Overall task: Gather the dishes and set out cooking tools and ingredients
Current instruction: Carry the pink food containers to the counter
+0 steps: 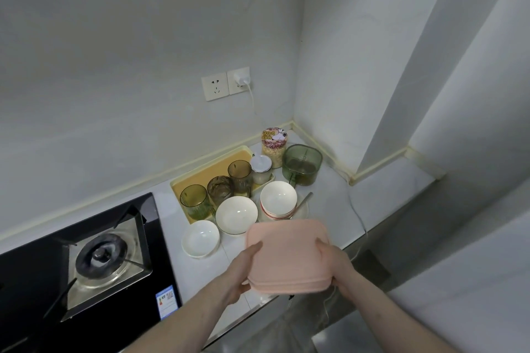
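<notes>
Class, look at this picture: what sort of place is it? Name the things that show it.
Most likely a home kitchen: a gas stove set in the counter, white bowls beside it, and drinking glasses on a tray.

Pink container (pixel 288 255), lower centre of frame: matt, smooth, plastic in appearance. Three white bowls (pixel 236 214), centre: glossy glazed ceramic, smooth, with light reflections inside. Tumblers (pixel 196 201), left of centre: translucent olive-tinted glass or plastic, ribbed walls. Yellow tray (pixel 212 167) beneath them: smooth matt plastic. Green lidded pot (pixel 301 164), centre right: translucent, glossy; glass or plastic cannot be told. Jar (pixel 274 149) behind it: clear body, printed paper-like lid. Hob (pixel 86 261), lower left: glossy black glass top, dull metal burner and stand. Countertop (pixel 381 195): white, smooth, slight sheen. Walls (pixel 143 37): pale, matt.
</notes>
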